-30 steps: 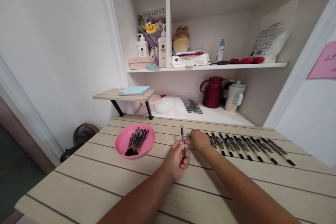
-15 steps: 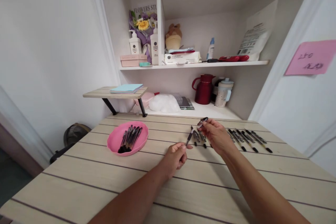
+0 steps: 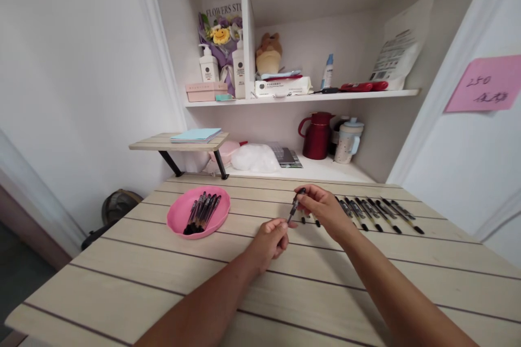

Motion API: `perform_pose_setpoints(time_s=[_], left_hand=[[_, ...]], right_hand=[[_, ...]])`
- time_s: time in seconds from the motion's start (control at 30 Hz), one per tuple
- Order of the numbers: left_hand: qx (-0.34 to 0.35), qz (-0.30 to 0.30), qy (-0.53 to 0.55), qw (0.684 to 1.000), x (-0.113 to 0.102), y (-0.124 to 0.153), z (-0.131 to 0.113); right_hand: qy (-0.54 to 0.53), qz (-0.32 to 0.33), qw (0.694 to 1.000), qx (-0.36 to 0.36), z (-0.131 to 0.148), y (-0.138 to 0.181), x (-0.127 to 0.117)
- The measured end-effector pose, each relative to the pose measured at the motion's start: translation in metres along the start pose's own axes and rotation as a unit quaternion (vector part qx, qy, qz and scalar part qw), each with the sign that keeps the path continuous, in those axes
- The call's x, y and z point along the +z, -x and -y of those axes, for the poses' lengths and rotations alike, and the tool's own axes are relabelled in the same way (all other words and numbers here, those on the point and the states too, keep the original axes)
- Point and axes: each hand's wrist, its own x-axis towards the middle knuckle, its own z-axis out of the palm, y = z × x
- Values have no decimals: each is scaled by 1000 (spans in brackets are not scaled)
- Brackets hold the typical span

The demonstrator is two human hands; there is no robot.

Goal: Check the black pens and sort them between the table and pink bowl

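Above the middle of the table, my left hand (image 3: 272,238) is closed around the lower part of a dark pen (image 3: 292,211). My right hand (image 3: 319,206) pinches a black pen cap (image 3: 300,193) at the pen's upper end; whether the cap is fully seated I cannot tell. Beside and partly behind my right hand lie pen parts (image 3: 313,221), half hidden by it. Farther right, a row of pen barrels and caps (image 3: 380,210) lies on the table. To the left, a pink scalloped dish (image 3: 177,222) holds several black pens (image 3: 203,211).
The wooden table (image 3: 195,287) has dark grooves. A small raised stand (image 3: 154,143) with blue paper (image 3: 196,135) rises at the back left. Behind the table are a red jug (image 3: 317,135), a pale cup (image 3: 348,142) and a loaded shelf (image 3: 345,95).
My right hand has moved left and down, bringing the cap onto the upper end of the pen. My left hand stays nearly in place, still gripping the pen.
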Motion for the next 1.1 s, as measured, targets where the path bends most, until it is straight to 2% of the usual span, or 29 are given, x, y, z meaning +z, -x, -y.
perform_pose_setpoints(time_s=[0.27, 0.47, 0.7, 0.93, 1.03, 1.1], left_hand=[[18, -28, 51, 998, -4, -9, -2], [-23, 19, 86, 996, -5, -11, -1], [-13, -12, 86, 996, -3, -9, 0], [29, -64, -21, 997, 3, -6, -2], [49, -109, -119, 986, -1, -5, -20], [102, -167, -230, 953, -11, 0, -42]], right_hand=[[-8, 38, 999, 17, -9, -3, 0], [-32, 61, 998, 9, -18, -7, -4], [-40, 54, 997, 23, -22, -4, 0], [-43, 48, 997, 40, -23, -3, 2], [-42, 24, 997, 52, -15, -4, -5], [-36, -22, 998, 54, -11, -7, -15]])
